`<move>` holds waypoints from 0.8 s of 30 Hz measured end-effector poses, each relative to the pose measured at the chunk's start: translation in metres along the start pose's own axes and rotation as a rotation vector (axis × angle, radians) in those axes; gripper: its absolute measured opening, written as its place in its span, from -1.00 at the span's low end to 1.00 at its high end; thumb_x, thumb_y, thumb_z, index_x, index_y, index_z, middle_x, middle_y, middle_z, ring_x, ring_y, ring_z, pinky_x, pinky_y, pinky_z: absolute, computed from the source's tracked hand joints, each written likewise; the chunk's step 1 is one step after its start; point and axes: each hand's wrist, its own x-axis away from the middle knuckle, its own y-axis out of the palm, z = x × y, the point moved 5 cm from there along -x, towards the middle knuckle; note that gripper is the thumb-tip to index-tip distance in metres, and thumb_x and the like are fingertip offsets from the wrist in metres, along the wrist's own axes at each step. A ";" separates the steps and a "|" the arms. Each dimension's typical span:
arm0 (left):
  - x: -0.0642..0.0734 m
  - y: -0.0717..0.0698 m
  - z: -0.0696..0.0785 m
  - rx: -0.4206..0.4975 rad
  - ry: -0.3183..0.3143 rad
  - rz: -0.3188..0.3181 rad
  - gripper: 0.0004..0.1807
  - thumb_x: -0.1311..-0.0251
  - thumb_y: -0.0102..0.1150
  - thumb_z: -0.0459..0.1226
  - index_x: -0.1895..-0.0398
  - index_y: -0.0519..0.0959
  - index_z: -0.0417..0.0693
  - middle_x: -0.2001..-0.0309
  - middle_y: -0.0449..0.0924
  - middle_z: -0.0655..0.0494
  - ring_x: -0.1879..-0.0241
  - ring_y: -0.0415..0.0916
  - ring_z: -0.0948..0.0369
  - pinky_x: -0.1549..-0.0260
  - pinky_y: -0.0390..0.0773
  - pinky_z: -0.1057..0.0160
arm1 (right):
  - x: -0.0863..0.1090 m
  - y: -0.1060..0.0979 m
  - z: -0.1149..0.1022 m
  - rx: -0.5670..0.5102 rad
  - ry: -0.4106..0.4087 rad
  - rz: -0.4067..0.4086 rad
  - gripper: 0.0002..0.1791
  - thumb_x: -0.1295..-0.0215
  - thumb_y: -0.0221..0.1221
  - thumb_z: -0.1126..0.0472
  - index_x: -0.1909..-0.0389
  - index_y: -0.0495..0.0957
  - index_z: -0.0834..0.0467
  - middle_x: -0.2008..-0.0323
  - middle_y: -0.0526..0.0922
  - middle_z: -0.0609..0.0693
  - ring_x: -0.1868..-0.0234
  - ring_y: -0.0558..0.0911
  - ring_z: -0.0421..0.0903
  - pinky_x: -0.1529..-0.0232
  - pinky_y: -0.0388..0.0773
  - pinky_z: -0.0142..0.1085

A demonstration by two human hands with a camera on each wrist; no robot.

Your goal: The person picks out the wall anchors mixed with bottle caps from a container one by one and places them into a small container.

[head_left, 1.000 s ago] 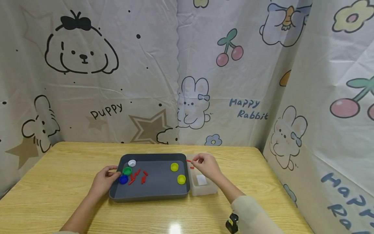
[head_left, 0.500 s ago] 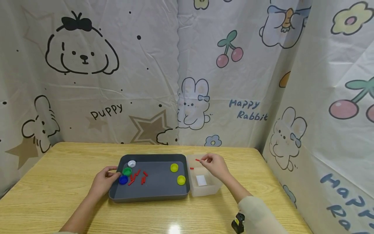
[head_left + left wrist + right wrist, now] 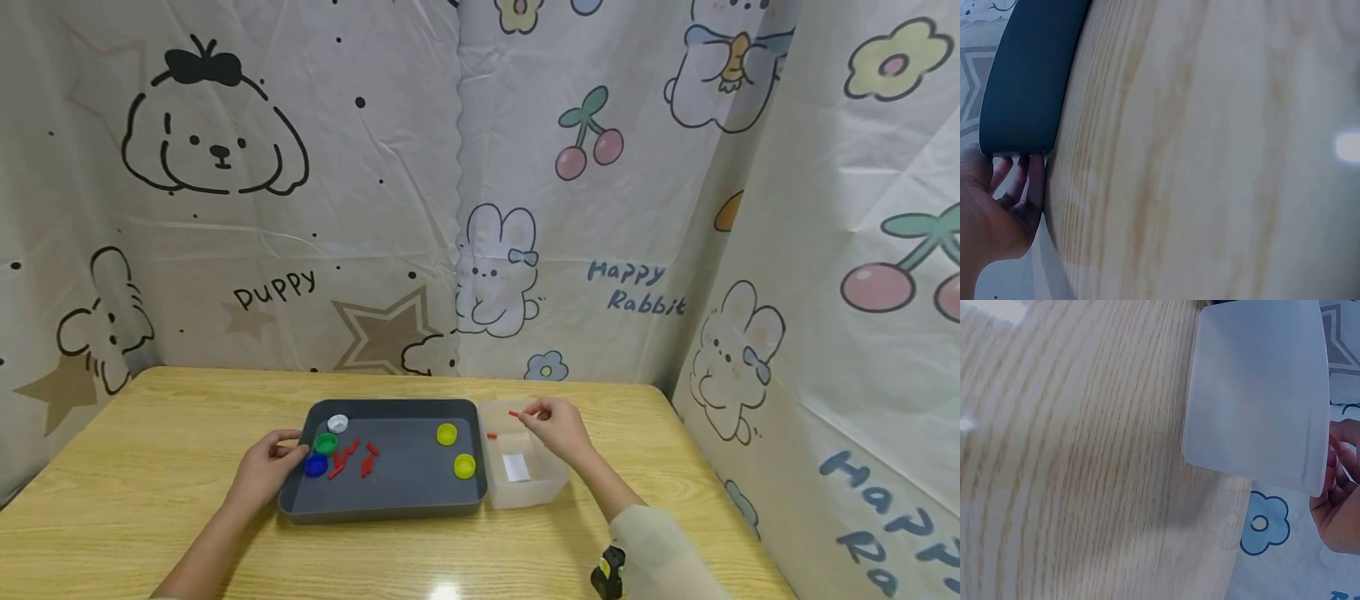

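My left hand (image 3: 264, 471) holds the left rim of a dark grey tray (image 3: 412, 487); in the left wrist view its fingertips touch the tray's end wall (image 3: 1029, 81). My right hand (image 3: 557, 427) pinches a small red stick (image 3: 514, 414) over a translucent plastic box (image 3: 525, 497) at the tray's right side. Another red stick (image 3: 492, 436) lies at the box's left. Inside the tray, several red sticks (image 3: 367, 466) lie loose near a white cap (image 3: 337, 424), a green cap (image 3: 326, 443) and a blue cap (image 3: 316, 465). Box wall hides part of the right fingers in the right wrist view.
Two yellow caps (image 3: 447, 434) sit at the tray's right end. A white paper square (image 3: 516, 467) is in the box. Everything stands on a wood-grain table (image 3: 360, 558), with a printed cloth (image 3: 375, 217) hanging behind and at the sides.
My right hand has moved right with the red stick, from the box's left edge to further over the box, then stayed nearly still. My left hand keeps its place on the tray.
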 end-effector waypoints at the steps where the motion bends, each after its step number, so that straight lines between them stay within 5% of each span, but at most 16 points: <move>1: 0.000 0.000 0.000 -0.001 0.001 0.000 -0.45 -0.26 0.08 -0.07 -0.14 0.39 -0.30 0.11 0.54 -0.28 0.15 0.51 0.02 0.32 0.43 0.33 | 0.000 0.000 0.001 -0.006 0.006 -0.001 -0.87 -0.16 0.25 0.18 0.41 0.63 0.18 0.56 0.51 -0.03 0.57 0.39 -0.18 0.57 0.33 -0.38; 24: 0.001 0.000 0.001 -0.001 0.000 0.001 -0.48 -0.26 0.08 -0.10 -0.14 0.39 -0.30 0.10 0.53 -0.30 0.15 0.50 0.01 0.32 0.44 0.33 | -0.005 0.006 0.009 -0.028 0.057 -0.002 -0.85 -0.17 0.24 0.16 0.35 0.62 0.18 0.54 0.48 -0.03 0.60 0.41 -0.18 0.58 0.41 -0.38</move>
